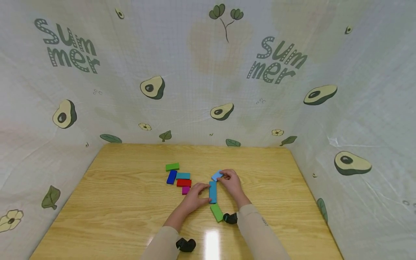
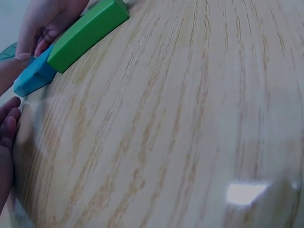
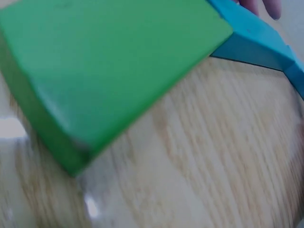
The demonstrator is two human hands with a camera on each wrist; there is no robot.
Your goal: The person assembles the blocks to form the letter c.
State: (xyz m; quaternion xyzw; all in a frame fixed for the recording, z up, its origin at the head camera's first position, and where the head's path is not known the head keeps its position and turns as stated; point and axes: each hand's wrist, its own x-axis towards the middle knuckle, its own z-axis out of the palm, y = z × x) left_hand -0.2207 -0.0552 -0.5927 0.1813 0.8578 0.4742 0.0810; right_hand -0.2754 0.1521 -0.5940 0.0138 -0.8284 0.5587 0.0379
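A teal block [image 1: 212, 192] lies lengthwise on the wooden table, with a light blue block [image 1: 216, 176] angled at its far end and a green block [image 1: 216, 212] angled at its near end. My right hand [image 1: 231, 182] pinches the light blue block between thumb and fingers. Along the teal block's left side, the spread thumb and forefinger of my left hand [image 1: 194, 198] touch its edge. In the left wrist view, the left hand's fingers [image 2: 8, 126] show only partly at the edge. The right wrist view has the green block [image 3: 118, 61] close up.
Left of my hands lie a green block [image 1: 172, 167], a dark blue block [image 1: 172, 177], a teal block [image 1: 183, 176], a red block [image 1: 183, 183] and a magenta block [image 1: 185, 190]. A printed cloth [image 1: 182, 108] hangs behind the table [image 1: 130, 216] and at both sides.
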